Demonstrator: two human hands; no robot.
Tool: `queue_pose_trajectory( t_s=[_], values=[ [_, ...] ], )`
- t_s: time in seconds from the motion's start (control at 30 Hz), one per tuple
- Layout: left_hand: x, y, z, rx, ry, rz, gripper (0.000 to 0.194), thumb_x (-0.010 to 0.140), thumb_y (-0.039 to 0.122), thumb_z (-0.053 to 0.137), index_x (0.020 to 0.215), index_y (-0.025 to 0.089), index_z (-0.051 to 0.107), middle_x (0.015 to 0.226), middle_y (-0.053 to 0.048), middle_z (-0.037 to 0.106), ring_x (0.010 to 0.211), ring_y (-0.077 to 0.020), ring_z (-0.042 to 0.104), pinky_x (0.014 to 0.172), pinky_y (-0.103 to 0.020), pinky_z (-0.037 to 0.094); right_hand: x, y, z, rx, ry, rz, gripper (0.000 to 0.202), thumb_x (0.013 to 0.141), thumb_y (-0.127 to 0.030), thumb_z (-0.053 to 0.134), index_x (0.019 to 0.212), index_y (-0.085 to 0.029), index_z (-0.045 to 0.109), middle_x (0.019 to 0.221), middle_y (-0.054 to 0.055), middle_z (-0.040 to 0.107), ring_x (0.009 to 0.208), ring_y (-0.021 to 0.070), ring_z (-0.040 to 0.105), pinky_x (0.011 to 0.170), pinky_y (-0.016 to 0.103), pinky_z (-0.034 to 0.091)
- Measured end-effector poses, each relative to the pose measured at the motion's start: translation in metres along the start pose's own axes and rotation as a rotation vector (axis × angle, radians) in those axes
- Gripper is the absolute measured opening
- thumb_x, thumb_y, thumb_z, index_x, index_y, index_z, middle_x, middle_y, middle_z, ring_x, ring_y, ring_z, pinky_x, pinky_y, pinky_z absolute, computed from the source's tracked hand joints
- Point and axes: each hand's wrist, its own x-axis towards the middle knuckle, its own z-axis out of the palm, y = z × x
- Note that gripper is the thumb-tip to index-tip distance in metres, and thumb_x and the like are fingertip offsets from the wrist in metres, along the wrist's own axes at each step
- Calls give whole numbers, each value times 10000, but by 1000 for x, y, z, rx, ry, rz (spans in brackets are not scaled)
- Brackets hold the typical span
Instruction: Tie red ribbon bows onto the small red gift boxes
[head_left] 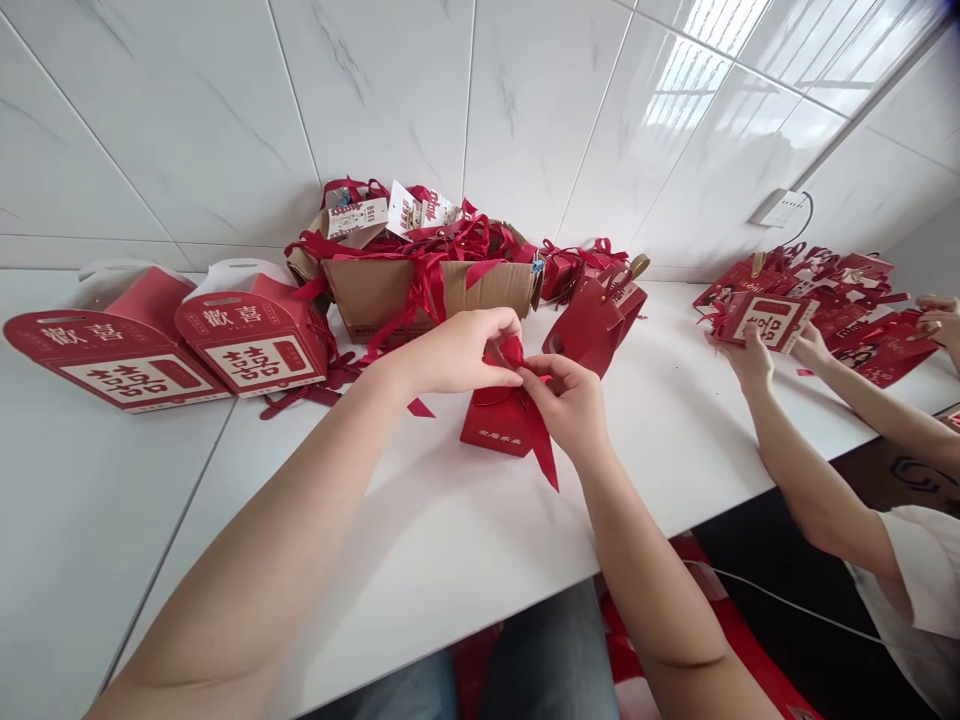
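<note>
A small red gift box [491,425] with gold lettering on its front stands on the white table in front of me. Red ribbon [545,455] is looped at its top, and one tail hangs down past the box's right side. My left hand [476,350] pinches the ribbon from the left, thumb and fingertips at the loop. From the right, my right hand [564,395] pinches the same ribbon, its fingertips close to the left thumb. Part of the box top and the knot is hidden behind my fingers.
A cardboard box [382,295] full of red ribbons and tags stands by the tiled wall. Two red-and-white boxes [259,335] are on the left, and a red bag [592,320] is behind my right hand. At right, a co-worker's hands hold a red box [769,322] near a pile.
</note>
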Motion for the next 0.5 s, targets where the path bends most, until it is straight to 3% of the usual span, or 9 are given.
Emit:
queue_pose_trajectory(
  t_s=[0.17,0.43,0.5],
  values=[
    [3,-2,5,90,51,-9,154,724,237,597,830,213,488,704,27,607,582,-108,482,538,-235,382,1,0,0,69,-6,39,228,776,-409,668,852,-202,727,677,32,648,563,149,519,514,284,417],
    [9,-6,11,42,146,44,138,703,219,612,774,194,496,691,20,630,577,-102,496,563,-229,388,3,-1,-3,72,16,44,227,758,-398,690,842,-195,746,661,23,620,547,130,465,516,287,403],
    [9,-8,11,50,147,46,146,705,216,612,765,196,480,656,30,601,564,-99,474,558,-230,377,3,-1,-3,56,28,27,222,758,-388,695,853,-196,753,739,35,638,538,114,449,526,292,417]
  ],
)
